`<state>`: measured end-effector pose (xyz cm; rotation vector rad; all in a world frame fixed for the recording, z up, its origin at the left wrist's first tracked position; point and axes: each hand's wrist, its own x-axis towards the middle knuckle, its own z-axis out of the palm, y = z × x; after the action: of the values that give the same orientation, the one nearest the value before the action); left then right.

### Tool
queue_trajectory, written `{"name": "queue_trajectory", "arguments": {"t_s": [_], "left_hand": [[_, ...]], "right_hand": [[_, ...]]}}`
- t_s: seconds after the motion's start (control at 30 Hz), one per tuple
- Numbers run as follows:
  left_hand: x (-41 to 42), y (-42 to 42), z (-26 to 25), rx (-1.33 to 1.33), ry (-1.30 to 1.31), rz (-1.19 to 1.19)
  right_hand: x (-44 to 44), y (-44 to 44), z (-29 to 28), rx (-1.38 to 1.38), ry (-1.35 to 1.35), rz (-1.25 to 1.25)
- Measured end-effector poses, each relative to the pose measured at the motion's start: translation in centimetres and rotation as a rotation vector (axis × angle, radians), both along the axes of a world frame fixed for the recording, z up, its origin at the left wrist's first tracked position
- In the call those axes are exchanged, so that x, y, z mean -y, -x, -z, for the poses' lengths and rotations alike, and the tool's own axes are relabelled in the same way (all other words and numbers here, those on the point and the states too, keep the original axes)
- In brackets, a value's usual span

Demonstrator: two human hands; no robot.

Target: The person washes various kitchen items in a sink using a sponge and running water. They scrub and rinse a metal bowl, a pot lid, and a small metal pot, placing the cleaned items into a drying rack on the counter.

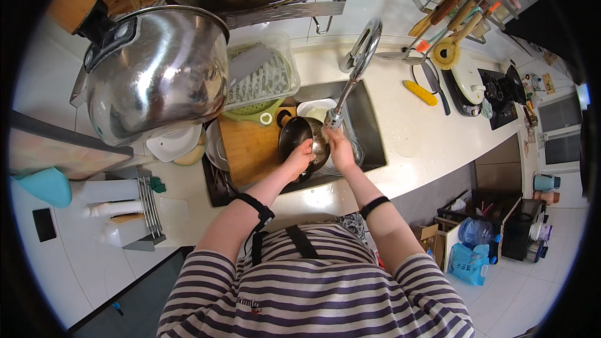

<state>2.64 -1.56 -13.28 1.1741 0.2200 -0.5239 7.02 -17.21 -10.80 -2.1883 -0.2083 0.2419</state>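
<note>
In the sink (368,117), a small dark metal pan (296,136) with two loop handles is held tilted over a wooden cutting board (249,150). My left hand (300,157) grips the pan's near rim, beside one black handle. My right hand (340,148) is at the pan's right side, directly beneath the spray head of the chrome faucet (334,118). Its fingers are bunched, and whether they hold a scrubber or touch the spray head is unclear. Behind the pan sits a white bowl (315,105), partly hidden.
A large steel saucepan (159,75) hangs close at upper left. A green colander (256,110) and a clear plastic container (263,75) stand behind the board. On the right counter lie a corn cob (420,93) and a knife (435,84), near a white appliance (467,80).
</note>
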Motion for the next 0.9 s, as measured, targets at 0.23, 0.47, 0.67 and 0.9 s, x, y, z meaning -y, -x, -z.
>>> {"name": "queue_trajectory", "arguments": {"t_s": [0.23,0.47,0.67,0.9], "left_hand": [[-0.9,-1.8,-0.1,0.035,0.108,0.045],[0.5,-2.0,0.4,-0.023,0.201,0.055],[0.1,-2.7,-0.6,-0.303,0.439,-0.21],[1.8,-3.6,1.7,-0.33,0.374,-0.212]], "right_hand": [[-2.7,1.9,-0.6,0.313,-0.008,-0.21],[0.5,-2.3,2.5,0.147,-0.013,0.014],[-0.8,1.8,-1.2,0.412,0.041,-0.227],[-1.0,1.2,-1.1,0.418,0.06,-0.109]]}}
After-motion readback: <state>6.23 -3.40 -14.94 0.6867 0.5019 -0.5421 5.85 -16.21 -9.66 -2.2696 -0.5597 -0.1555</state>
